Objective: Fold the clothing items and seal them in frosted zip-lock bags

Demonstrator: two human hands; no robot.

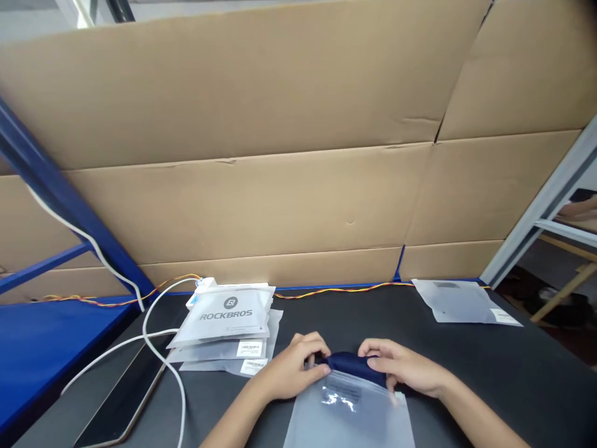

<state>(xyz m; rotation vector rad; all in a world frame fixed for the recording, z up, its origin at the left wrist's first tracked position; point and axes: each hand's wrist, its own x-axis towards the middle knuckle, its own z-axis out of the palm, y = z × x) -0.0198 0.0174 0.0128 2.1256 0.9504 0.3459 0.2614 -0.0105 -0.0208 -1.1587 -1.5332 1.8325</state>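
Observation:
A folded dark blue cloth [357, 365] lies at the open top edge of a frosted plastic bag [349, 414], partly inside it, near the front of the black table. My left hand [301, 367] pinches the cloth's left end and the bag's edge between thumb and fingers. On the other side, my right hand [403, 367] grips the cloth's right end, thumb on top, with fingertips by the bag's opening.
Several packed frosted bags [228, 315] are stacked at left, beside a white cable [148, 339] and a dark tablet [128, 392]. Another frosted bag [461, 302] lies at the back right. Cardboard [280, 205] walls the back. Blue frame posts [69, 193] stand left.

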